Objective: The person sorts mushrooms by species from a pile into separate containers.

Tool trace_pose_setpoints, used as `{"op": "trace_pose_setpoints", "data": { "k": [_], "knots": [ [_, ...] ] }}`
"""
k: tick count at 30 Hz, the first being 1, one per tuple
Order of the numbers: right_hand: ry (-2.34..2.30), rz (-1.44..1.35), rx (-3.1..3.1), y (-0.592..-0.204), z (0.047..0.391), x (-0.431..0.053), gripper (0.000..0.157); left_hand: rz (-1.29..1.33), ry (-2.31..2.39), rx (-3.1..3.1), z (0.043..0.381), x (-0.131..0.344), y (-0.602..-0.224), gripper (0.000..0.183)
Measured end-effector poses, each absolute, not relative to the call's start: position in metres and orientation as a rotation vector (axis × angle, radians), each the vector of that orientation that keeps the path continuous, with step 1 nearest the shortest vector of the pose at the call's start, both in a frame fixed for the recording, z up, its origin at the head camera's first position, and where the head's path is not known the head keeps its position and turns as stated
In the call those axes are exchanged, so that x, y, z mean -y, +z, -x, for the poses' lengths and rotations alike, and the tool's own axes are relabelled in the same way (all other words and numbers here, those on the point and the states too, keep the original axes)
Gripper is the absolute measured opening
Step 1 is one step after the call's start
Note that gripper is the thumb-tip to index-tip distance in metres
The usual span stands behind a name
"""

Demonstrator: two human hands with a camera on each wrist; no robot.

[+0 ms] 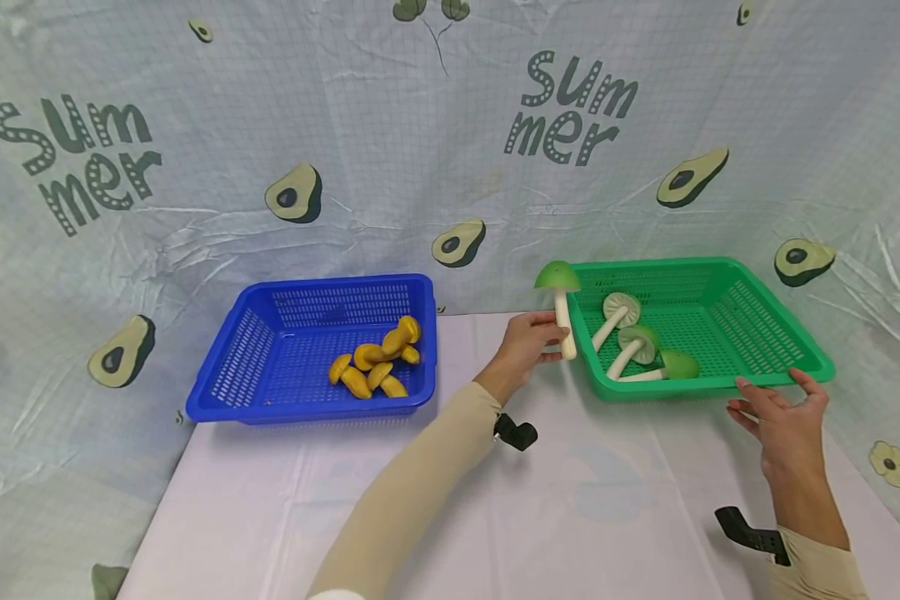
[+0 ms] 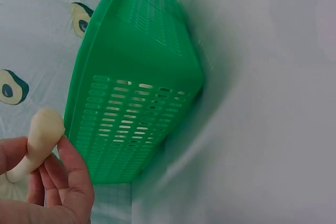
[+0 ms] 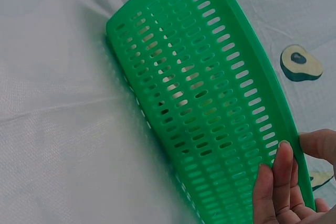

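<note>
My left hand (image 1: pixel 523 348) pinches the pale stem of a green-capped toy mushroom (image 1: pixel 558 277) and holds it upright beside the left end of a green plastic basket (image 1: pixel 765 317). In the left wrist view the thumb and fingers close round the stem (image 2: pixel 43 132) near its base, just off the basket's rim. Over at the front right corner, my right hand (image 1: pixel 783 425) grips the basket's rim, thumb over the edge and fingers against the slotted outer wall (image 3: pixel 210 93). Inside the basket lie several green-capped mushrooms (image 1: pixel 637 343), gathered at its left end.
To the left stands a blue plastic basket (image 1: pixel 292 412) with several yellow-brown toy mushrooms (image 1: pixel 351 377) at its right end. Both baskets sit at the back of a white-covered table (image 1: pixel 607 500), against a printed cloth backdrop (image 1: pixel 375 150).
</note>
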State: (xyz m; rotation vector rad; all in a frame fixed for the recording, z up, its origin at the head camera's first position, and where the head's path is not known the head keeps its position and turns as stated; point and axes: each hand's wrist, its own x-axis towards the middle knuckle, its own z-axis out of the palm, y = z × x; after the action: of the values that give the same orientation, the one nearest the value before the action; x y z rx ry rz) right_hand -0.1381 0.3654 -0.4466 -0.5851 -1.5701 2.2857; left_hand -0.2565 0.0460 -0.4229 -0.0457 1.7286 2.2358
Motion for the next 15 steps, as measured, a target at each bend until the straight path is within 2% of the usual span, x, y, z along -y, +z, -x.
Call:
{"op": "trace_pose_setpoints", "data": {
  "k": [15],
  "knots": [
    [2.28,0.593,1.578,-0.448,0.139,-0.366,0.084,0.02,2.238,-1.754,0.252,-0.064,-0.415,0.035]
  ]
}}
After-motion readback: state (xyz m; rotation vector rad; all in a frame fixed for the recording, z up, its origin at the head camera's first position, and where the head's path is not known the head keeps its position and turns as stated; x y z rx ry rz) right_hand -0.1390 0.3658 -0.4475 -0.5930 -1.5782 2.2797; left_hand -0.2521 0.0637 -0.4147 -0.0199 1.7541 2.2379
